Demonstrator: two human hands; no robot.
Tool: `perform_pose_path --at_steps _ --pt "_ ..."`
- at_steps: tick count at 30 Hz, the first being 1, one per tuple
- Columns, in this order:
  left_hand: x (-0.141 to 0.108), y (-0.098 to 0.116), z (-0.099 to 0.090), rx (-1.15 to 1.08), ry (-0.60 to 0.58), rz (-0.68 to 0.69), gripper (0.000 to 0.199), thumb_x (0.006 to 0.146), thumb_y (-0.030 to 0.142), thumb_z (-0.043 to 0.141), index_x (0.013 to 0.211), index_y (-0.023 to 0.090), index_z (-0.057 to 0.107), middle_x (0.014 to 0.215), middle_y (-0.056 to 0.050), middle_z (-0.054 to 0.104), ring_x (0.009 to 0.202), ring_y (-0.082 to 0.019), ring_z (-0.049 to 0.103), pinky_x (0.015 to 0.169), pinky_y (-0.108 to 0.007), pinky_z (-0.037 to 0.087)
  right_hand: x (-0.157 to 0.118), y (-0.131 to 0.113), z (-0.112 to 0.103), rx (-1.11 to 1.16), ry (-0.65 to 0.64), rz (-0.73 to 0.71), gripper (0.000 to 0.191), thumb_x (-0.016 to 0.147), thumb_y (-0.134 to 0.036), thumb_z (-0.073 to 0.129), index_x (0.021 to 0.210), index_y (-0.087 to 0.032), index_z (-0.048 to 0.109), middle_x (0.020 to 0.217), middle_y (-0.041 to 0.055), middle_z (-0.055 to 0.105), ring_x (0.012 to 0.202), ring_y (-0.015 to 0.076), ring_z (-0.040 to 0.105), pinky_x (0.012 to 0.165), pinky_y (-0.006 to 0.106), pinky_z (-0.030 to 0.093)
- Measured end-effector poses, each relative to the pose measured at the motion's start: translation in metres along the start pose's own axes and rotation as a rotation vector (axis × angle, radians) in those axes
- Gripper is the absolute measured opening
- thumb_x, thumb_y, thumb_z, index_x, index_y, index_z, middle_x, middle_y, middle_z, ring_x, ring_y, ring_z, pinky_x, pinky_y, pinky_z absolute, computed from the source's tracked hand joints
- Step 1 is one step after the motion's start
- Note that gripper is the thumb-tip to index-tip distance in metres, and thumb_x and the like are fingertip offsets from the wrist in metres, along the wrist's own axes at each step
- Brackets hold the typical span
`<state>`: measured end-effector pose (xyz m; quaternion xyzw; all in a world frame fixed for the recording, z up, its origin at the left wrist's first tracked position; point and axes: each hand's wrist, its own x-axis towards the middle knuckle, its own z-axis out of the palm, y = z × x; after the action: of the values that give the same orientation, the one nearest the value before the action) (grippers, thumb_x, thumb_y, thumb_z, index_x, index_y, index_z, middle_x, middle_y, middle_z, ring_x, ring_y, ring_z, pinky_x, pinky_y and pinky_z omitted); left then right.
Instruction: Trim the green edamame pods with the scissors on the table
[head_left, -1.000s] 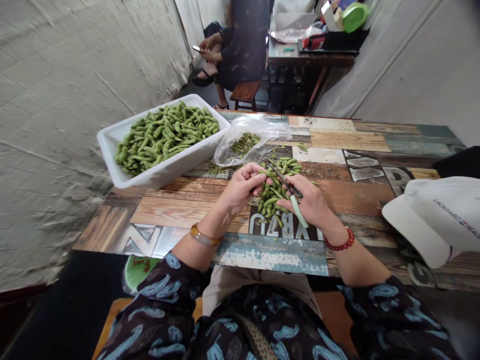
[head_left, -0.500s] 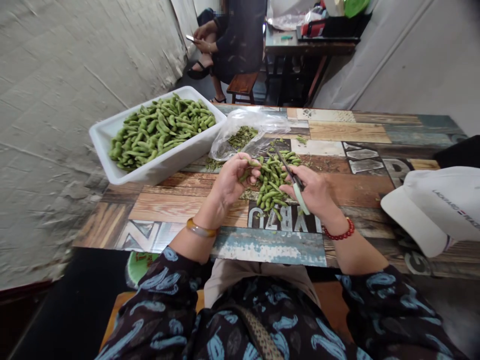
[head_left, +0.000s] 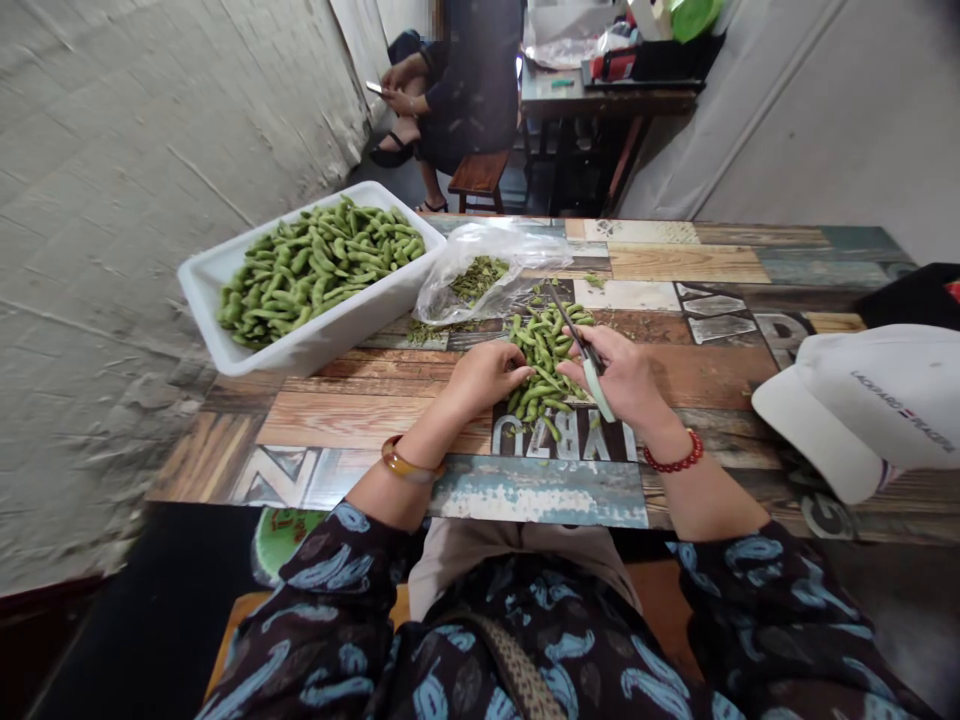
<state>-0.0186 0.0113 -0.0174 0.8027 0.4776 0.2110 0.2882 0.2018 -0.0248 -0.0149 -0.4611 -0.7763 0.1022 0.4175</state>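
Observation:
My left hand (head_left: 489, 376) is at the left edge of a loose pile of green edamame pods (head_left: 546, 350), its fingers curled down against the pods and the thumb drawn in. What lies between those fingertips is hidden. At the pile's right side, my right hand (head_left: 621, 372) is closed around scissors (head_left: 595, 386) with pale green handles and dark blades pointing up and away over the pods. Behind the pile, a clear plastic bag (head_left: 517, 246) lies spread out with small green trimmings (head_left: 478, 278) in it.
A white tub (head_left: 352, 308) heaped with edamame pods stands at the table's left, near the rough wall (head_left: 112, 200). Toward the right lies a white cap (head_left: 877, 405). Beyond the wood-patterned table (head_left: 690, 262), a seated person holds a phone (head_left: 375, 88) beside a stool (head_left: 480, 175).
My left hand has turned over and come down onto the pile's left edge; half a second ago it was raised with a pod in its fingers. The right hand still holds the scissors.

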Motion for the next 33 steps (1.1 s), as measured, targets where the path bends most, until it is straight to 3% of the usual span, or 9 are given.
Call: perform_pose_path --at_steps 3,7,11,17,24,33 --pt "0.001 0.001 0.002 -0.128 -0.041 0.0 0.014 0.076 0.028 0.067 0.077 0.014 0.07 0.069 -0.003 0.063 0.064 -0.014 0.052 0.061 -0.026 0.034 0.0 -0.001 0.0 -0.004 -0.008 -0.005 0.044 0.089 -0.05 0.065 0.118 -0.017 0.065 0.097 0.0112 0.072 0.09 0.0256 0.069 0.081 0.04 0.057" --pt "0.0 0.005 0.0 -0.49 -0.032 -0.083 0.01 0.073 0.022 0.065 0.075 0.012 0.065 0.064 0.001 0.057 0.058 -0.01 0.046 0.058 -0.023 0.033 0.0 -0.001 0.0 -0.009 0.001 -0.013 0.044 0.089 -0.049 0.065 0.119 -0.017 0.065 0.096 0.0112 0.072 0.088 0.025 0.069 0.08 0.04 0.057" --pt "-0.004 0.013 -0.011 -0.802 0.031 -0.128 0.02 0.072 0.029 0.072 0.076 0.014 0.059 0.066 0.003 0.055 0.055 -0.006 0.043 0.053 -0.019 0.03 -0.001 0.0 0.0 -0.01 -0.002 -0.033 0.044 0.089 -0.049 0.066 0.119 -0.017 0.064 0.096 0.0116 0.072 0.089 0.0258 0.069 0.081 0.041 0.057" --pt "-0.007 0.02 -0.019 -1.135 -0.05 -0.189 0.034 0.071 0.039 0.078 0.081 0.015 0.056 0.074 -0.001 0.066 0.045 -0.002 0.038 0.044 -0.018 0.024 -0.001 -0.002 -0.002 -0.02 -0.019 -0.067 0.045 0.087 -0.05 0.067 0.119 -0.018 0.064 0.094 0.0107 0.072 0.089 0.0261 0.069 0.079 0.041 0.057" --pt "-0.006 0.019 -0.016 -1.182 0.043 -0.254 0.041 0.06 0.04 0.088 0.081 0.012 0.067 0.067 0.002 0.06 0.046 -0.002 0.037 0.043 -0.018 0.024 -0.003 -0.005 -0.002 0.001 -0.088 -0.092 0.045 0.086 -0.048 0.069 0.12 -0.02 0.061 0.097 0.0102 0.069 0.088 0.0256 0.067 0.079 0.041 0.057" --pt "-0.006 0.015 -0.009 -1.051 0.153 -0.171 0.032 0.064 0.035 0.085 0.079 0.015 0.066 0.066 0.004 0.055 0.051 -0.004 0.039 0.049 -0.02 0.029 -0.004 -0.008 -0.001 0.022 -0.234 -0.07 0.053 0.082 -0.048 0.073 0.125 -0.02 0.058 0.104 0.0102 0.065 0.085 0.0243 0.063 0.076 0.04 0.056"
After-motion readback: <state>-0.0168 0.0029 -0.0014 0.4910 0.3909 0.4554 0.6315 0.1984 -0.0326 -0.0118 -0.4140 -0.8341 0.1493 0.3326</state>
